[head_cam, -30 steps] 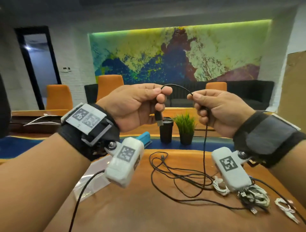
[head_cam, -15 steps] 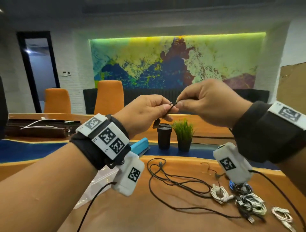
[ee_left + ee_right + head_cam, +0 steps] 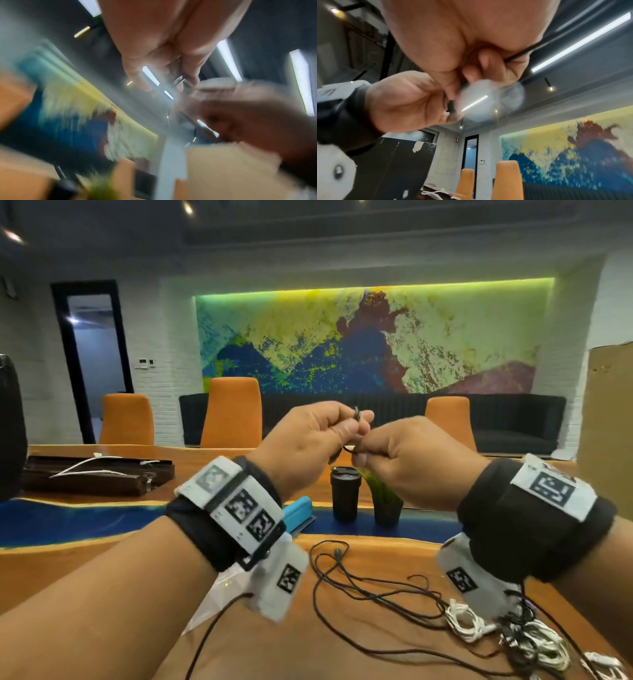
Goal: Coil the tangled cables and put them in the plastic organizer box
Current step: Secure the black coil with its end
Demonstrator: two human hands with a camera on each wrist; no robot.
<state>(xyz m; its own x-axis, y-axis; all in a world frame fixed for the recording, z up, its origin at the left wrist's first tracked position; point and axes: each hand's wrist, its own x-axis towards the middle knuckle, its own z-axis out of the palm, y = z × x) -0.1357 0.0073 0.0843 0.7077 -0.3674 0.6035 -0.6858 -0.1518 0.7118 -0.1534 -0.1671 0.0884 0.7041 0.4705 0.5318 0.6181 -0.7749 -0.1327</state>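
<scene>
Both hands are raised together above the table. My left hand (image 3: 356,424) pinches a thin black cable (image 3: 356,415) whose tip sticks up above the fingers. Just right and below, my right hand (image 3: 358,453) pinches the same cable's loop. In the right wrist view the black cable (image 3: 520,54) crosses my right palm, and the left hand (image 3: 406,100) holds its dark connector (image 3: 452,108). More tangled black cables (image 3: 359,583) lie on the wooden table (image 3: 308,645), beside white coiled cables (image 3: 469,621). The clear plastic organizer box (image 3: 219,594) sits mostly hidden behind my left wrist.
A black tumbler (image 3: 345,494) and a small potted plant (image 3: 385,501) stand beyond the cables. A blue latch or lid part (image 3: 298,513) shows by the box. A dark tray (image 3: 96,477) with a white cable lies far left. Orange chairs and a cardboard sheet (image 3: 609,422) stand behind.
The hands, a hand's width apart a second ago, have come together. The cable length that hung from the right hand to the table no longer shows. The view has tilted up.
</scene>
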